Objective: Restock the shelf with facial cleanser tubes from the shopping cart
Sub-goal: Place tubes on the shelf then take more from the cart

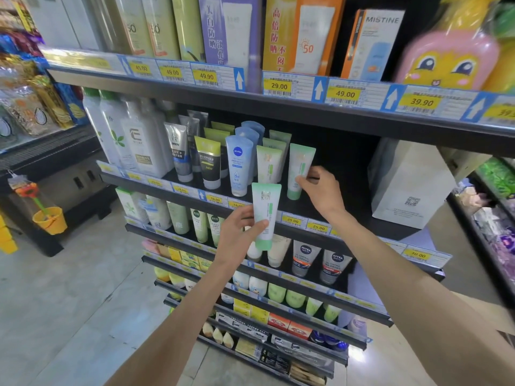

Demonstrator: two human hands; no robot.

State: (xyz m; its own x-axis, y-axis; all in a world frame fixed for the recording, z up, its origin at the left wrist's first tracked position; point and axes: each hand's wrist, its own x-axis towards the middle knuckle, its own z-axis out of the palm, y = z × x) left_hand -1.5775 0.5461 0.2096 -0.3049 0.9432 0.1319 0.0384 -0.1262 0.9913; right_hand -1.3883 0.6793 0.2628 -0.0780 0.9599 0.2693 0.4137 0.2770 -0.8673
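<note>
My left hand (239, 232) grips a green and white cleanser tube (266, 210), cap down, in front of the shelf edge. My right hand (320, 188) pinches a second matching tube (299, 168) that stands cap down on the black shelf (345, 201), at the right end of the tube row. To its left stand pale green tubes (268, 164), a blue Nivea tube (237, 165) and men's tubes (207, 162). The shopping cart is out of view.
A tall white box (409, 182) stands on the same shelf to the right, with bare shelf between it and the tubes. White bottles (139, 140) fill the left end. Boxed sunscreens (301, 34) sit on the shelf above, more tubes below. A second rack (493, 207) is at right.
</note>
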